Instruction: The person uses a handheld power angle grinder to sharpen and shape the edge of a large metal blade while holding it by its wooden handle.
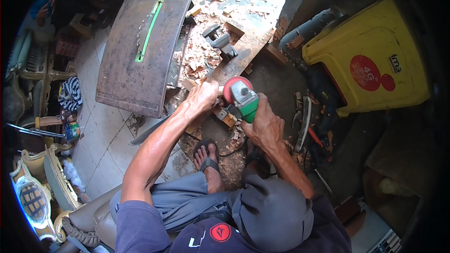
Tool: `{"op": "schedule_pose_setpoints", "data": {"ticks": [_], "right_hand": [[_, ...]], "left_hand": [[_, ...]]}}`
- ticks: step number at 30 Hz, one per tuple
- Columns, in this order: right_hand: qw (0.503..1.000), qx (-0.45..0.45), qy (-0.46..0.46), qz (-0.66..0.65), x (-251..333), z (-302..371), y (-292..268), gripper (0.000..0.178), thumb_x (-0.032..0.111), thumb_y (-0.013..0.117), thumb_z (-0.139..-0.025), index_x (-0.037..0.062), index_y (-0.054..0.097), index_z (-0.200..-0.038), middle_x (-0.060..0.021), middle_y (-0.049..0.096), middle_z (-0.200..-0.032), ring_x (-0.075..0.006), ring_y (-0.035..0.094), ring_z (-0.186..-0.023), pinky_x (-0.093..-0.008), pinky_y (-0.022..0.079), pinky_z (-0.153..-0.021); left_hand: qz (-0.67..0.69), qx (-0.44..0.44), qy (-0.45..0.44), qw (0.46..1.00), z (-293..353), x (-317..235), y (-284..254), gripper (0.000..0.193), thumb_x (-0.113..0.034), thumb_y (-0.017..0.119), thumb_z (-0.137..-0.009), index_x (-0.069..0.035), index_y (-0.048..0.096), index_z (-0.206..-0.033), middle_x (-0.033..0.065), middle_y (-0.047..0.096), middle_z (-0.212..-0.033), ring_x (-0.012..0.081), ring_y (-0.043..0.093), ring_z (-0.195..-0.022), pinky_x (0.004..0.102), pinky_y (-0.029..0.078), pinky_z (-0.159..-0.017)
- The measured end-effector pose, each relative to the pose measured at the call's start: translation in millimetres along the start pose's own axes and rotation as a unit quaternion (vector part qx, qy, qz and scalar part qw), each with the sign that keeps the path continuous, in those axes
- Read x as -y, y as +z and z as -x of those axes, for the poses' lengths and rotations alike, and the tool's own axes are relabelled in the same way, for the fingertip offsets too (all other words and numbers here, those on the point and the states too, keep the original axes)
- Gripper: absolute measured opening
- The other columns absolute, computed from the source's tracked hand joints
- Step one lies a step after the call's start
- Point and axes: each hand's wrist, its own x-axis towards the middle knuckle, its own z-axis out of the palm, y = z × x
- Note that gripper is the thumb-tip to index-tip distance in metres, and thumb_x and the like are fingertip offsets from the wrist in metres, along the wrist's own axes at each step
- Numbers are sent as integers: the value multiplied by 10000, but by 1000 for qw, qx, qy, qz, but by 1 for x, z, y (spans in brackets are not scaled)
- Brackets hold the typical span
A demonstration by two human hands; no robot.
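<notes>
My right hand (266, 124) is wrapped round the green body of an angle grinder (249, 105). The grinder has a grey metal head and a round red disc (233, 84) at its front. Against the left edge of the disc, my left hand (204, 96) is closed, pinching a small pale wooden piece (220, 91) that my fingers mostly hide. Just below the disc, another wooden block (229, 120) shows. Both hands are close together in front of the workbench's near end.
A metal saw table (140, 42) with a green-edged blade slot stands left of the wood-shaving-covered bench (253, 0). A dark vise (219, 40) sits on the bench. To the right are a yellow plastic stool (375, 56) and a red-handled tool (318, 140) on the floor. Ornate chair frames (51, 173) stand left.
</notes>
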Motion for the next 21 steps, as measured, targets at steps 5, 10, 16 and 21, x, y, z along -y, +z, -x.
{"op": "schedule_pose_setpoints", "data": {"ticks": [5, 10, 16, 21], "right_hand": [[1000, -5, 18, 5, 5, 0, -2, 889, 255, 778, -782, -11, 333, -1504, -280, 631, -1208, -506, 700, -963, -588, 562, -813], [999, -15, -7, 27, 4, 2, 2, 890, 253, 791, -785, -6, 335, -1504, -272, 628, -1187, -500, 700, -939, -591, 561, -794], [999, -12, -20, 45, 10, 2, 3, 900, 244, 812, -783, -7, 333, -1503, -264, 624, -1179, -489, 704, -926, -581, 565, -789], [999, -17, -14, 37, 14, 5, 0, 895, 256, 810, -793, -1, 333, -1506, -262, 625, -1175, -481, 706, -913, -573, 569, -772]], "left_hand": [[-14, -8, -3, 1000, -5, 2, 2, 231, -105, 728, -877, 83, 616, -951, 344, 695, -857, 508, 721, -889, 538, 586, -729], [34, 48, 9, 998, -7, 0, -9, 215, -55, 751, -834, 107, 629, -904, 348, 697, -872, 487, 728, -901, 524, 584, -732], [76, 77, 53, 993, -10, 7, -16, 191, -45, 750, -823, 99, 679, -926, 312, 697, -813, 427, 751, -838, 482, 583, -678], [20, 39, 21, 999, -15, 20, 1, 219, -135, 808, -834, 65, 739, -890, 279, 690, -737, 379, 746, -718, 453, 561, -622]]}}
